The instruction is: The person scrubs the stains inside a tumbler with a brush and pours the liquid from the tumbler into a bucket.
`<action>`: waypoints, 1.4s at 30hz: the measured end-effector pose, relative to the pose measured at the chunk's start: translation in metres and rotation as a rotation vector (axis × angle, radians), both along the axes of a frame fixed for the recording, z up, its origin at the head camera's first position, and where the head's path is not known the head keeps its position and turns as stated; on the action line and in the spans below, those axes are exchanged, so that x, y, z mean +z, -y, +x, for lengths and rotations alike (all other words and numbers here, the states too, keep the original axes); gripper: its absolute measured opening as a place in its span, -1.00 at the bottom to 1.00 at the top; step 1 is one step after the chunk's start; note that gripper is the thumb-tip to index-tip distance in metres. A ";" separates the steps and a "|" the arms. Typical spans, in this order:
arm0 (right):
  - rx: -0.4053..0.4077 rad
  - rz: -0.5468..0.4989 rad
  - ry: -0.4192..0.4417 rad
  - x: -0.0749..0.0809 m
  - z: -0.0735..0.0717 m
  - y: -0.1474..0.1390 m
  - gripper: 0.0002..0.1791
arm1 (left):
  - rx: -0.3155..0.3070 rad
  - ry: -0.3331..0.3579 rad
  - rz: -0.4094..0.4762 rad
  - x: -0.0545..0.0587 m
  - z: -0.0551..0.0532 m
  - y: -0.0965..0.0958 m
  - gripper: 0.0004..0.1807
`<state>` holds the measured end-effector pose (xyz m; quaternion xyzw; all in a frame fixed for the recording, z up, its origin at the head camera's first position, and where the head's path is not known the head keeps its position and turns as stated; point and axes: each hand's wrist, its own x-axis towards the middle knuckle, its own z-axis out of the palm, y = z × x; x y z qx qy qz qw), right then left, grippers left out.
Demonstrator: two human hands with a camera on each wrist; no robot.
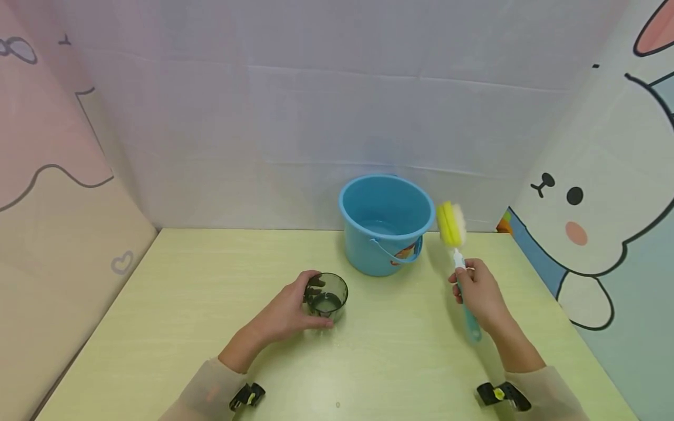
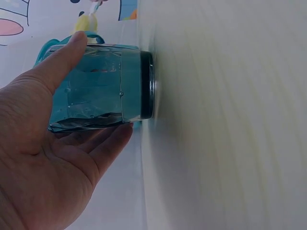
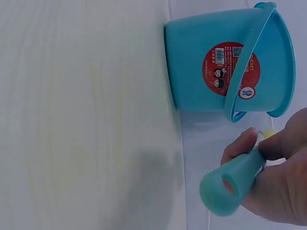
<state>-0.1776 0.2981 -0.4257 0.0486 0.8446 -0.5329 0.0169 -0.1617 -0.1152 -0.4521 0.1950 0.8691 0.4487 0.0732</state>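
My left hand [image 1: 286, 313] grips a dark transparent glass cup [image 1: 329, 301], thumb on one side and fingers on the other. The cup stands upright, its thick base [image 2: 147, 85] right at the tabletop in the left wrist view. My right hand [image 1: 480, 294] holds a sponge cup brush by its teal handle [image 1: 472, 324], raised over the table. The brush's yellow and white sponge head [image 1: 451, 224] points up and away from me, beside the bucket. In the right wrist view the thumb and fingers wrap the handle [image 3: 230, 184], its holed end toward the camera.
A light blue bucket [image 1: 363, 254] stands at the back of the pale wooden table [image 1: 210, 280], between and beyond the hands. Its handle [image 3: 249, 57] hangs down over a red label. A white cloth wall [image 1: 253, 128] rises behind, with cartoon-printed panels at both sides.
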 end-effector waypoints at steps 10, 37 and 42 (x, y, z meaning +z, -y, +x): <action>-0.030 0.226 -0.192 0.023 0.005 -0.001 -0.51 | 0.006 0.014 0.006 0.000 -0.001 0.001 0.09; 0.114 0.667 -0.784 0.059 0.010 0.009 -0.71 | -0.006 0.002 0.018 -0.005 -0.001 -0.002 0.07; 0.131 0.725 -0.887 0.064 0.007 0.012 -0.66 | -0.010 -0.005 0.018 -0.005 -0.001 -0.002 0.07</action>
